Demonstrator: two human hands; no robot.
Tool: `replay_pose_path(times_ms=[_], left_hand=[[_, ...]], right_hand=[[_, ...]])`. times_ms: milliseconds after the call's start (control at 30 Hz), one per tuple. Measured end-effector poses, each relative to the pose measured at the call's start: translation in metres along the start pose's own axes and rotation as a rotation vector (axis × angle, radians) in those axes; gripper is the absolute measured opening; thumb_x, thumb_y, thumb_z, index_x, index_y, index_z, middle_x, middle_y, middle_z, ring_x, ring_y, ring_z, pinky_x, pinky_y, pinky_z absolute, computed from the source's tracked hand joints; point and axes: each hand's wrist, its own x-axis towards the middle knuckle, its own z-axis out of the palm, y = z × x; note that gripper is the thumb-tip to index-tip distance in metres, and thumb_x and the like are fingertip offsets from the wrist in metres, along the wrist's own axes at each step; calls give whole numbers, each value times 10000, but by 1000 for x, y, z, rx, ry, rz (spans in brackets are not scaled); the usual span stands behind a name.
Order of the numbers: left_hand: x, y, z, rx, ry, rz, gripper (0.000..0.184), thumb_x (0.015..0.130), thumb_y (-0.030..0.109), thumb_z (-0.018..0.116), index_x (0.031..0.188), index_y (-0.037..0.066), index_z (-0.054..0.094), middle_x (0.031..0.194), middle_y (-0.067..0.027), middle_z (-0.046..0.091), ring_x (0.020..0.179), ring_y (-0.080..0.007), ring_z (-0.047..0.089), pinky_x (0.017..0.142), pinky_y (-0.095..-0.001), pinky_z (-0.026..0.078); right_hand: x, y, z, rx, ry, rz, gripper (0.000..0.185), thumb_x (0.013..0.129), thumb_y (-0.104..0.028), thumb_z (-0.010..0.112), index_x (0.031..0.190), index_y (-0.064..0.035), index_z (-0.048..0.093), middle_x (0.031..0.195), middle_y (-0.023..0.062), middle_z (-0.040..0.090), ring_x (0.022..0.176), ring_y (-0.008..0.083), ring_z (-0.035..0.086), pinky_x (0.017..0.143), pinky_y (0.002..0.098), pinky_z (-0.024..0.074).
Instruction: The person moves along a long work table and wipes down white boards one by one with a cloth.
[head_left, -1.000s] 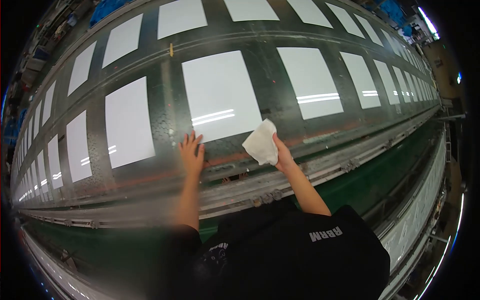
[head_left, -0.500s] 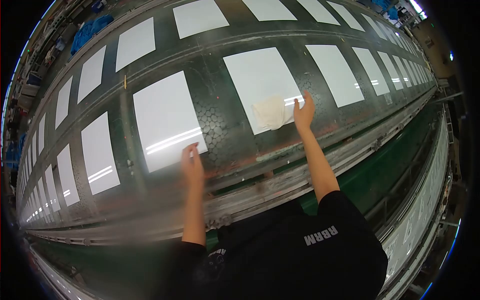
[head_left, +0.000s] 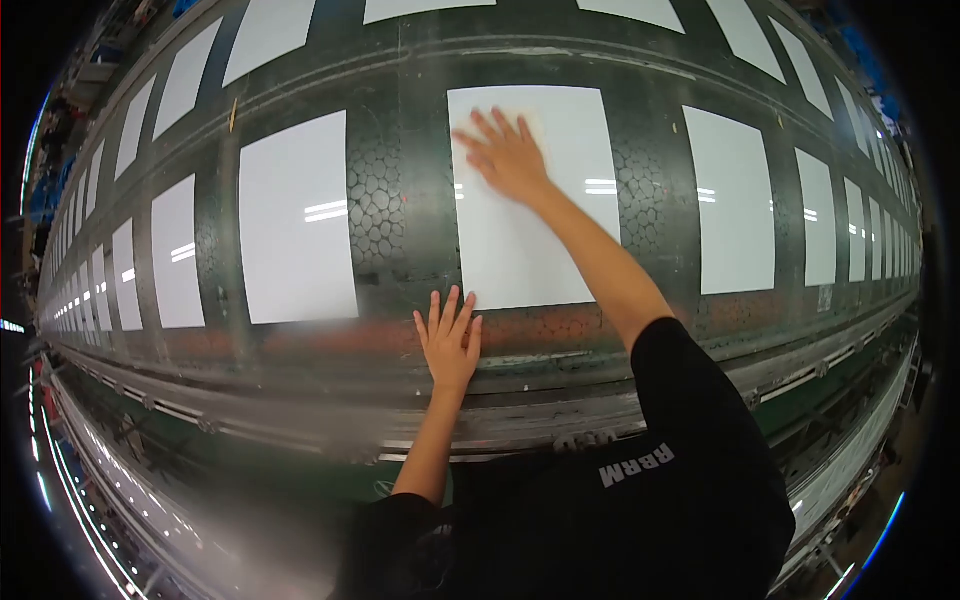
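Observation:
My right hand (head_left: 508, 158) lies flat with fingers spread over the upper part of a glossy white sheet (head_left: 540, 240). A pale cream edge of the cloth (head_left: 536, 126) shows beside its fingers; the rest of the cloth is hidden under the hand. Below the sheet's lower left corner, my left hand (head_left: 449, 340) rests palm down on the front strip of the long dark table (head_left: 410, 270), its fingers stretched and apart. The index finger and thumb are close to that corner; whether they touch it I cannot tell.
More white sheets lie in two rows along the table, among them one at the left (head_left: 297, 220) and one at the right (head_left: 730, 200). Honeycomb-like marks (head_left: 376, 200) show between sheets. A metal rail (head_left: 540, 430) runs along the near edge.
My right hand has moved from the sheet's lower right edge up onto its upper part, and the cloth is now mostly under it. My left hand has shifted right and opened flat. The view has turned.

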Motion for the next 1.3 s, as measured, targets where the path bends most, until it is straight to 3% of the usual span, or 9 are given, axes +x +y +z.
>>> replay_pose_path(times_ms=[133,233,367,533,633,1000,1067,1133,1300], left_hand=[[1,3,-2,31,5,-17,378,901,248,591,1278,221,598,1407,-23,484,1358,-298,359,1122,-542,140],[-2,5,-5,60,-13,-22,399,883,246,613,1280,211,597,1406,-33,487,1364,-300,353,1124,-531,141],[-2,3,0,91,7,12,422,869,250,631,1286,201,591,1418,-39,474,1372,-300,341,1124,-529,147],[-3,5,2,118,24,33,443,864,266,637,1299,204,579,1425,-38,467,1372,-293,345,1119,-533,165],[-2,6,2,148,39,28,451,864,284,635,1305,211,574,1427,-36,463,1369,-292,349,1117,-534,172],[-2,-2,5,84,91,82,458,867,367,622,1296,214,573,1424,-31,459,1359,-300,351,1099,-571,193],[-3,-2,4,50,91,89,460,870,378,613,1295,205,573,1430,-41,452,1364,-314,339,1098,-581,180],[-7,-4,-1,-80,63,85,420,901,388,566,1272,194,597,1423,-62,461,1377,-310,315,1118,-560,105],[0,-31,-1,-538,-7,-101,390,943,374,508,1188,103,644,1357,-89,525,1355,-277,349,1126,-486,117]], right_hand=[[39,24,7,-24,78,82,428,978,-390,386,1403,-340,411,1521,50,303,1412,301,234,1119,559,149],[-75,-30,-27,4,-52,-8,525,897,-394,537,1405,-339,417,1521,54,309,1398,319,267,1103,574,192],[-198,-50,-81,131,-240,131,543,899,-445,528,1419,-393,384,1542,21,266,1419,294,233,1127,555,155],[-83,52,-51,-89,-36,153,500,923,-459,491,1409,-382,401,1541,26,262,1399,315,267,1127,526,182],[5,102,-30,-77,-60,230,518,946,-555,369,1435,-385,348,1560,35,211,1445,289,132,1153,491,61],[-178,-47,-74,17,-334,-45,455,959,-370,429,1412,-339,407,1519,103,290,1395,368,245,1098,599,189],[-214,-79,-79,321,-451,-93,433,985,-377,367,1410,-308,423,1523,96,289,1410,369,211,1111,597,127],[-245,-92,-82,1017,-520,119,495,1014,-380,331,1441,-134,376,1501,66,349,1433,264,192,1151,489,11],[-271,-81,-173,1800,-242,726,549,1011,-400,368,1467,-98,315,1449,74,401,1291,207,424,1080,340,315]])
